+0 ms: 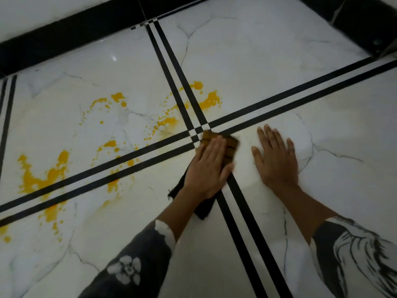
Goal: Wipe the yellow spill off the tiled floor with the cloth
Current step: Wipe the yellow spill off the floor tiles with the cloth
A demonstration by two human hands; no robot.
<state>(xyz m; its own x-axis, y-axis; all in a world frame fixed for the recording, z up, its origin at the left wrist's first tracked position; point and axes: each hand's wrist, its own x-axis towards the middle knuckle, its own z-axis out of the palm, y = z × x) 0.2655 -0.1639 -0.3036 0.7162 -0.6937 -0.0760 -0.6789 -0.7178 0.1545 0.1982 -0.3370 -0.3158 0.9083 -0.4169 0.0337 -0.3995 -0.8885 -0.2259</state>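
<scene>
A dark cloth [231, 147], stained yellow at its far end, lies on the white marble tiled floor [247, 67] where the black double stripes cross. My left hand [208, 168] presses flat on the cloth with straight fingers. My right hand [277, 160] rests flat on the bare tile to the right, fingers spread. Yellow spill [211, 100] is splashed beyond the crossing, more yellow spill [43, 179] pools at the far left, and droplets are scattered between them. A faint yellowish smear shows around the cloth.
A black skirting band [71, 37] runs along the wall at the back. A dark object [365, 24] stands in the back right corner. Black double stripes [300, 93] divide the tiles.
</scene>
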